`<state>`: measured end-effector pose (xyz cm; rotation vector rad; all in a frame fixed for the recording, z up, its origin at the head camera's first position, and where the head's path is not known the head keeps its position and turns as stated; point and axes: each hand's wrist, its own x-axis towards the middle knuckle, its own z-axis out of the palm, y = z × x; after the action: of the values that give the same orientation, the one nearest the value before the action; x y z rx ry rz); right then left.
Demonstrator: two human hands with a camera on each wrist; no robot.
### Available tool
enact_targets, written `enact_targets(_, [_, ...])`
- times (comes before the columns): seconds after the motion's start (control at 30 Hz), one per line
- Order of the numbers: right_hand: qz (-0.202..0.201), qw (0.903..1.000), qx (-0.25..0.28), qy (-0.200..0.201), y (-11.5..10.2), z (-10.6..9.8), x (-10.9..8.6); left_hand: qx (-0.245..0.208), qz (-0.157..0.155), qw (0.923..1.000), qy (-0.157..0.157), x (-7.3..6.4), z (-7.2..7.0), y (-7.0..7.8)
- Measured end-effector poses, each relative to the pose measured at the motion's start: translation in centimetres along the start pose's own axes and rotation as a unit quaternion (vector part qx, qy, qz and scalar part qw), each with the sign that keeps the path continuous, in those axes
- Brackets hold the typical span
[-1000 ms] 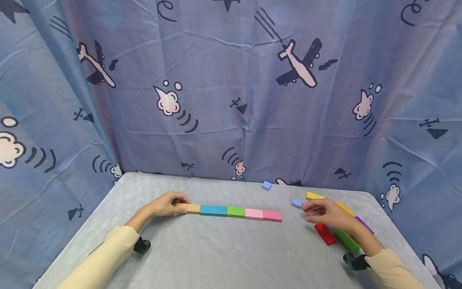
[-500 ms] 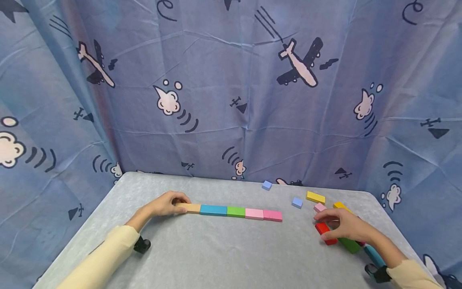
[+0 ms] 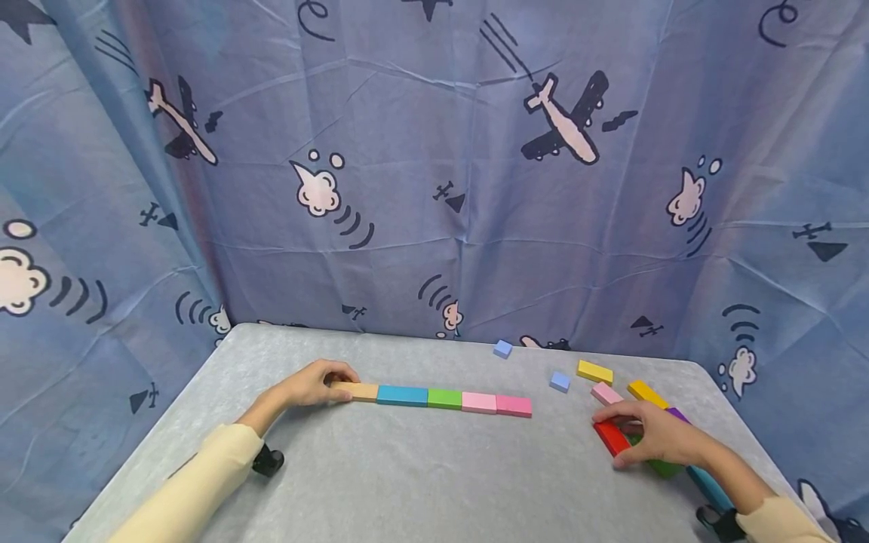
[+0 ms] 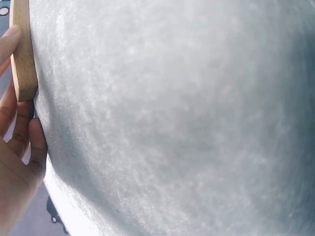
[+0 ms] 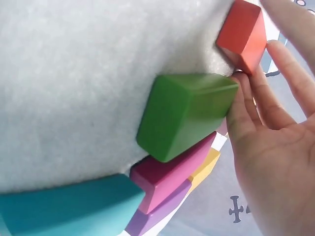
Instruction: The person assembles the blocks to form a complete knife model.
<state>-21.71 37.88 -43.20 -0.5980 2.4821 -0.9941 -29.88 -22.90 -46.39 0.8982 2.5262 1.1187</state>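
Red block, lying near the right edge of the desk, is grasped at its two ends by the thumb and fingers of the right hand, with a dark green block, a magenta block and a teal block set close by. Tan block, left of the desk's centre, is held between thumb and fingers of the left hand, and is followed rightward, end to end, by a blue block, a light green block, a pale pink block and a deep pink block.
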Motion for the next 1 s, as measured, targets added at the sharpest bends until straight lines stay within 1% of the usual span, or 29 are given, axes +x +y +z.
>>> enact_targets(0.4, [0.002, 0.9999, -0.014, 0.000, 0.0, 0.0, -0.1, 0.001, -0.001, 1.0000, 0.001, 0.0, 0.0, 0.2])
enact_targets(0.6, [0.012, 0.9996, -0.009, 0.022, 0.3, 0.1, 0.2, 0.001, 0.001, 1.0000, -0.001, 0.0, 0.0, 0.0])
enact_targets(0.83, [-0.007, 0.9985, -0.021, 0.051, -0.5, 0.4, 0.7, 0.000, -0.001, 1.0000, 0.000, 0.0, 0.0, 0.0])
enact_targets(1.0, [-0.020, 0.9970, -0.001, 0.074, -1.5, 0.7, 1.2, 0.002, -0.006, 1.0000, 0.000, 0.0, 0.1, 0.0])
